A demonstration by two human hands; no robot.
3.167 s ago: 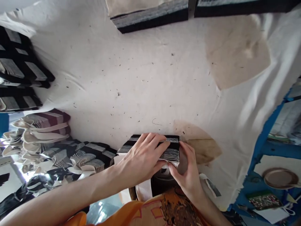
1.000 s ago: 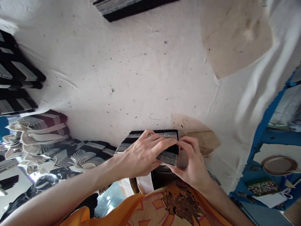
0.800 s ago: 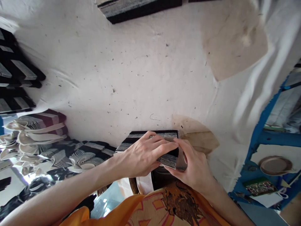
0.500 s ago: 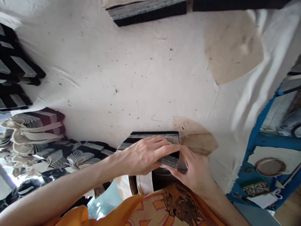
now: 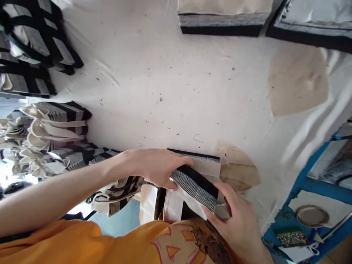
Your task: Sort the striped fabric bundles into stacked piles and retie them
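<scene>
At the white table's near edge, in the head view, the left hand and right hand were clamped on opposite ends of the striped bundle. I judged its layers already gathered, the bundle not yet laid down. Its left end was hidden; 2 far stacks were cut off.

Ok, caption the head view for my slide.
Left hand and right hand hold opposite ends of a striped piece by a white surface.

Matt cloth strips; creased, matt cloth table covering
</scene>
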